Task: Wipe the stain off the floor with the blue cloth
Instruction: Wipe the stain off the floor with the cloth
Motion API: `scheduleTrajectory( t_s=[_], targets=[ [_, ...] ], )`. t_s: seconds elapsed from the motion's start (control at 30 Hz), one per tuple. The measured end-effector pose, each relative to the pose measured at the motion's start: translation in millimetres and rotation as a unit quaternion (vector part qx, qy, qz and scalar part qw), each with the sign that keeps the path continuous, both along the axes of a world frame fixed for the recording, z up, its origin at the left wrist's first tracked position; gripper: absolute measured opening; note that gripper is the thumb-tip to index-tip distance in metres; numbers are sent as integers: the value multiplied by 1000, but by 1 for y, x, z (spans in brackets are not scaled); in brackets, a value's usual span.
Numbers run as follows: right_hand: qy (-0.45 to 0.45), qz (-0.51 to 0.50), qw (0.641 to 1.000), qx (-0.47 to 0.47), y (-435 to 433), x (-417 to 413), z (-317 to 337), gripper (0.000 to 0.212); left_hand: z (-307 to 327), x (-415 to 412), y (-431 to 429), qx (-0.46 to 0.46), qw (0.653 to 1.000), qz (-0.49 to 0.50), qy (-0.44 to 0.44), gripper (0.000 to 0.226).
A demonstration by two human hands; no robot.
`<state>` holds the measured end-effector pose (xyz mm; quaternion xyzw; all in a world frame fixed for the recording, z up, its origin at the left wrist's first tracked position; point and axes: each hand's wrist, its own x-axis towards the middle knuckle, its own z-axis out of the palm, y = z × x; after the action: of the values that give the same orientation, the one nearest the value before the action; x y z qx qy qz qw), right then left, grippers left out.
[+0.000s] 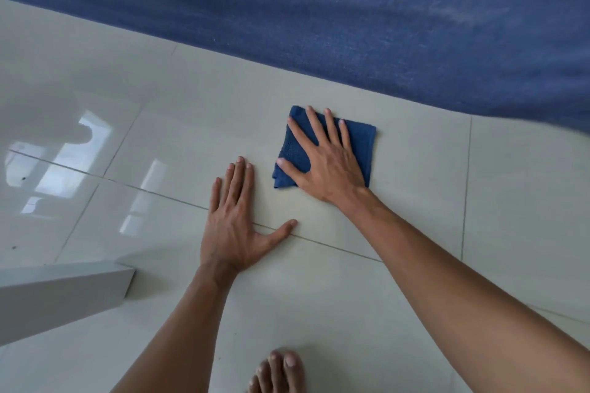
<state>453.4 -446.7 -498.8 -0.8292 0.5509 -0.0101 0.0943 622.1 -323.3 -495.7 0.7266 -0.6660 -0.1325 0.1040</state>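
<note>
A folded blue cloth (360, 150) lies flat on the pale glossy tiled floor (191, 124), just short of a blue carpet edge. My right hand (322, 163) presses down on the cloth with fingers spread, covering most of it. Left of the cloth and apart from it, my left hand (236, 226) lies flat on the bare tile with fingers together and thumb out. No stain shows on the tiles around the cloth; whatever is under the cloth is hidden.
A large blue carpet (351, 9) fills the top of the view, its edge running diagonally. A grey-white block or furniture corner (64, 293) sits at the lower left. My bare toes (281, 370) show at the bottom. Small dark specks (23, 178) dot the far-left tiles.
</note>
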Motion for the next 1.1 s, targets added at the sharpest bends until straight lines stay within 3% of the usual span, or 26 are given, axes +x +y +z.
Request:
scheduleTrajectory(
  t_s=[0.17, 0.3, 0.43, 0.7, 0.97, 1.1],
  targets=[
    [-2, 8, 1000, -1, 36, -47, -1, 77, -3, 0, 1, -9, 1000, -3, 0, 118],
    [28, -69, 997, -1, 73, -105, 2, 76, -3, 0, 1, -10, 1000, -1, -5, 117],
    [43, -124, 991, 8, 113, -109, 2, 77, -2, 0, 2, -7, 1000, -3, -10, 117],
    [22, -84, 996, 11, 42, -86, 5, 77, 9, -8, 1, 33, 998, -11, -53, 118],
    [23, -83, 996, 19, 113, -144, 9, 75, 2, -57, -12, 14, 1000, 7, -16, 113],
    [32, -97, 995, -1, 77, -165, 3, 76, -4, -51, -12, 8, 1000, 6, -23, 112]
  ],
)
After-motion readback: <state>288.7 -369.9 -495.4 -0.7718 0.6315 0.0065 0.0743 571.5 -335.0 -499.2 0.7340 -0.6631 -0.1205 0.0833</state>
